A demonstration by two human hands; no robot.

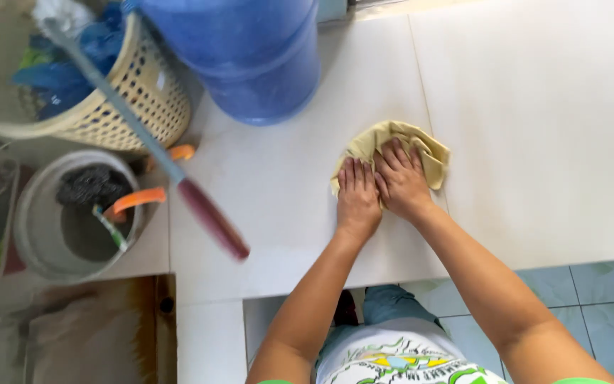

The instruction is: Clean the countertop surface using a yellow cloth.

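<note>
woven basket: cream plastic lattice basket point(143, 92) at far left, we see blue plastic bags or cloth point(65, 78) stuffed inside.
grey bucket: round grey plastic bucket point(37, 227) below it, holding a dark scrub pad, an orange-handled brush point(133, 201) and murky residue.
long handle: blue-grey pole with dark red grip point(211, 217) leans from basket out over the floor.
blue jug: big blue plastic water bottle point(250, 57) stands on the white tile step point(534, 142), contents hidden.
left hand point(357, 199): flat, fingers together, pressing near edge of cloth.
right hand point(401, 181): flat on top of cloth, touching the left hand.
yellow cloth: crumpled pale yellow rag point(431, 153) on the tile under both palms; we judge it soft, light, limp, maybe damp; bunches easily, grab by any fold.
</note>
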